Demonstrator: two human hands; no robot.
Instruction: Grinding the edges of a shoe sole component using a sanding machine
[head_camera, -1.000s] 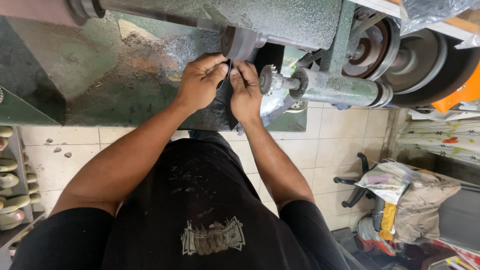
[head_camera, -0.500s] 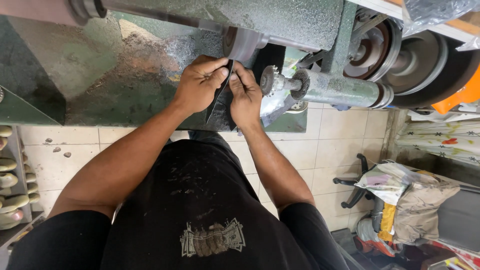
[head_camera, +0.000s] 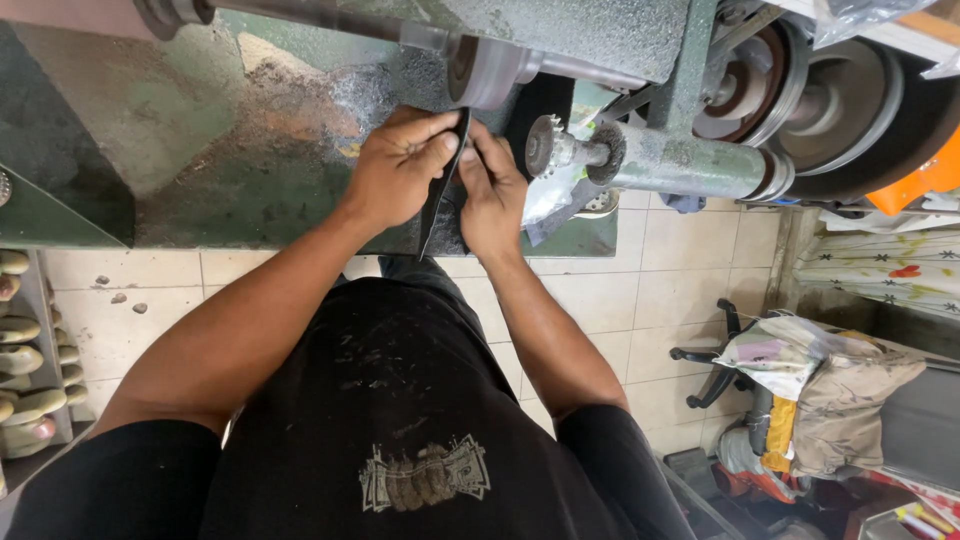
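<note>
My left hand (head_camera: 398, 170) and my right hand (head_camera: 490, 190) together pinch a thin, flat dark sole-shaped piece (head_camera: 441, 200) that stands on edge between them. Its top end reaches up to a pale spinning wheel (head_camera: 490, 72) on the shaft of a green bench machine (head_camera: 560, 30). A small toothed cutter wheel (head_camera: 542, 146) sits just right of my right hand on a grey horizontal arm (head_camera: 690, 160). Both forearms stretch out from my black shirt.
Large dark pulley wheels (head_camera: 850, 100) turn at the upper right. The dusty green machine housing (head_camera: 200, 150) fills the upper left. A rack of pale shoe lasts (head_camera: 25, 350) stands at the left. Bags piled on an office chair (head_camera: 800, 390) sit right, on the tiled floor.
The dark piece has turned from lying hidden under my hands to standing on edge between them. My hands have shifted slightly left and the piece's top has risen toward the pale wheel.
</note>
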